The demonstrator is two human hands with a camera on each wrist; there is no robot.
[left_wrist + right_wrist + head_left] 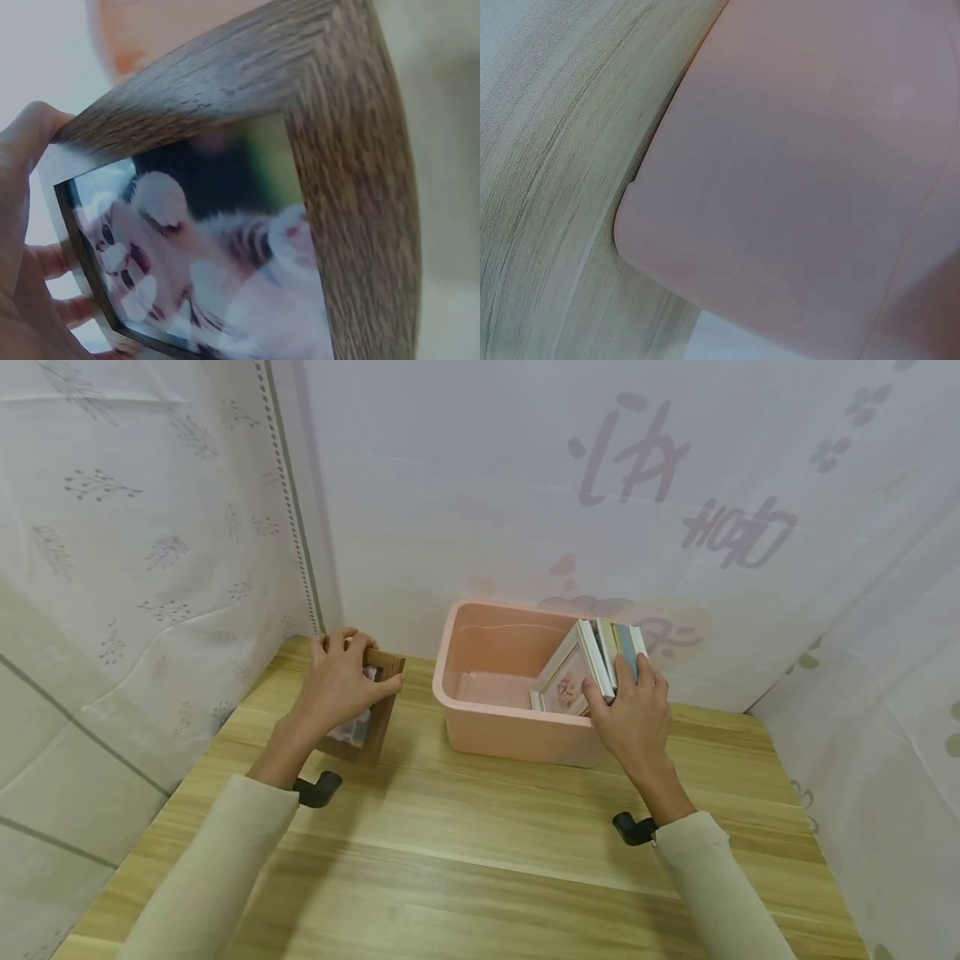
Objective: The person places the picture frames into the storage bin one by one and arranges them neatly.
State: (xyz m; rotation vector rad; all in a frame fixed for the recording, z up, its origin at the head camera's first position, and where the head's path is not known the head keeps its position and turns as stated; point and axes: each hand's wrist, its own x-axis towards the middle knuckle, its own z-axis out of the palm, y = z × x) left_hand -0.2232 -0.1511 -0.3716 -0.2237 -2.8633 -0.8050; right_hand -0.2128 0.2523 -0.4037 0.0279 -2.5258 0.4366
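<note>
My left hand (341, 681) grips a brown wooden picture frame (384, 697) by its upper edge, left of the pink bin (517, 735). In the left wrist view the picture frame (360, 187) holds a photo of a striped kitten (202, 270), and several fingers show at its far edge. My right hand (633, 718) holds the row of picture frames standing in the bin's right part, thumb on the near side, fingers over the top. A white picture frame (566, 681) leans at the left of that row. The right wrist view shows only the bin's outer wall (780, 172) and table; the hand's grip is hidden there.
The bin stands on a wood-grain table (450, 835), close to the patterned curtain (450, 485) behind. Another curtain (135, 527) hangs along the left side. Inside the bin, the left part of its floor (487, 689) shows.
</note>
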